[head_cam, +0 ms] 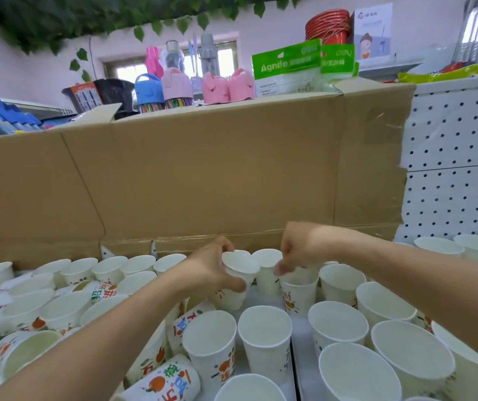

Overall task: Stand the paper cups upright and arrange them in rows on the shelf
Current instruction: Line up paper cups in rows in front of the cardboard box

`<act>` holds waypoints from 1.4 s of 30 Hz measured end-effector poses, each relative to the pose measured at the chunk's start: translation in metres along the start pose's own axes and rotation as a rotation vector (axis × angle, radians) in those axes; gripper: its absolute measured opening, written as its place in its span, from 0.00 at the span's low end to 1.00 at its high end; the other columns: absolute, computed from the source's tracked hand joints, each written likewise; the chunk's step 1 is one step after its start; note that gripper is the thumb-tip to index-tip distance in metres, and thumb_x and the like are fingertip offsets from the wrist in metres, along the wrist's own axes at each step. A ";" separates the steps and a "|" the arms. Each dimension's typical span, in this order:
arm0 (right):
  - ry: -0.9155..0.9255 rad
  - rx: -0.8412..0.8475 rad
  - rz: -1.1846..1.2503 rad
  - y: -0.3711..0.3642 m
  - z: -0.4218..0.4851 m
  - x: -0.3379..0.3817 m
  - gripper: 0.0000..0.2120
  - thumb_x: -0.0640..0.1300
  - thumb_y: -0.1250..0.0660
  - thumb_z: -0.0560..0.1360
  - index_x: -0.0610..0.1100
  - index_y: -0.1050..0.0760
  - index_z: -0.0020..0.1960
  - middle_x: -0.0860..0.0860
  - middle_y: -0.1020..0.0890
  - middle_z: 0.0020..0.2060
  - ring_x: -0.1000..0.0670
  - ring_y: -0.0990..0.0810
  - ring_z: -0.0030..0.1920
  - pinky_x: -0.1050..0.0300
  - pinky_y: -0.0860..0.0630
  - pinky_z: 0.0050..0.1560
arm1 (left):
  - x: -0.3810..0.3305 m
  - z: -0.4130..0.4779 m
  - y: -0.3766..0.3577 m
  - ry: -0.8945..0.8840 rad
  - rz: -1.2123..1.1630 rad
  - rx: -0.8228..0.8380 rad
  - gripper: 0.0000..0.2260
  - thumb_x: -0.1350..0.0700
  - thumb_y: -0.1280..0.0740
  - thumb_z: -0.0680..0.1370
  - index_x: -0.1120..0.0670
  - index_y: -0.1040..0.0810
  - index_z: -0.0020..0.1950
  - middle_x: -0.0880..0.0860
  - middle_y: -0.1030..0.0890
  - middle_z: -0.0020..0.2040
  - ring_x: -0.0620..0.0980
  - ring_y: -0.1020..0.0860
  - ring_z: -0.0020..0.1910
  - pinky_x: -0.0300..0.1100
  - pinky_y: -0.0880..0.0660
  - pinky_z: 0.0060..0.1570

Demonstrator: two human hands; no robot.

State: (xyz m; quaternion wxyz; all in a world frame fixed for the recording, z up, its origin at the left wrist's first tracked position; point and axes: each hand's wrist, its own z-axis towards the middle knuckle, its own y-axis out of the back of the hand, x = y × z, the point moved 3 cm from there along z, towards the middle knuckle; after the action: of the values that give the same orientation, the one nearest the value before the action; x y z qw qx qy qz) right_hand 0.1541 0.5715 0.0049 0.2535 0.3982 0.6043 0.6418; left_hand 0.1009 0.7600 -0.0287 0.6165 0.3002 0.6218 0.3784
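Many paper cups (pixel 265 340) crowding shelf (pixel 301 369), left hand (pixel 211 270) grip holding tilted cup (pixel 236 280), right hand (pixel 295 250) pinching, cardboard box (pixel 203 175) behind

Cardboard wall (pixel 203 175): spans the middle, nine to three o'clock.
Pegboard panel (pixel 457 157): white, at three o'clock.
Green packets (pixel 287 68): one o'clock, above the cardboard.
Pink holders (pixel 226 88): twelve o'clock.
Red bowls (pixel 328 26): stacked, one o'clock.
Ivy leaves (pixel 87 15): eleven o'clock.

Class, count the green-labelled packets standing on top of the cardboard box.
2. The larger green packet stands at the box's upper right; a second green packet sits right of it, partly overlapped. Others may be hidden behind.
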 end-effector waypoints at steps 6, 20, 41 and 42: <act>0.089 -0.072 -0.056 -0.007 0.020 0.008 0.06 0.50 0.27 0.71 0.50 0.17 0.46 0.57 0.21 0.37 0.52 0.22 0.40 0.59 0.27 0.36 | -0.003 -0.003 -0.005 0.009 0.073 0.024 0.28 0.49 0.22 0.64 0.46 0.33 0.58 0.47 0.23 0.51 0.49 0.23 0.49 0.47 0.22 0.46; 0.187 -0.130 -0.118 -0.009 0.007 0.013 0.11 0.54 0.34 0.76 0.53 0.20 0.56 0.58 0.24 0.44 0.51 0.23 0.48 0.54 0.24 0.46 | -0.002 -0.019 0.004 -0.003 0.025 0.045 0.32 0.45 0.23 0.68 0.46 0.31 0.68 0.44 0.24 0.59 0.45 0.21 0.52 0.44 0.21 0.52; 0.212 0.027 -0.102 -0.027 -0.063 0.047 0.31 0.61 0.31 0.71 0.56 0.34 0.71 0.58 0.27 0.65 0.54 0.28 0.63 0.54 0.30 0.62 | -0.005 -0.089 0.019 -0.225 0.205 0.130 0.33 0.46 0.23 0.68 0.44 0.31 0.71 0.40 0.23 0.59 0.39 0.26 0.58 0.36 0.30 0.60; 0.239 -0.008 -0.077 -0.026 -0.067 0.050 0.29 0.60 0.31 0.72 0.56 0.33 0.71 0.58 0.27 0.66 0.54 0.28 0.64 0.55 0.31 0.63 | -0.004 -0.097 0.021 -0.234 0.182 0.097 0.31 0.46 0.24 0.68 0.44 0.30 0.70 0.39 0.23 0.58 0.37 0.26 0.58 0.36 0.30 0.60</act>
State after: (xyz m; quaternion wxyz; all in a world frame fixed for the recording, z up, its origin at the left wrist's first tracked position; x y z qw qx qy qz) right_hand 0.0678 0.5768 -0.0068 0.2057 0.2942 0.6427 0.6768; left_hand 0.0029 0.7582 -0.0129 0.6327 0.4267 0.5334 0.3648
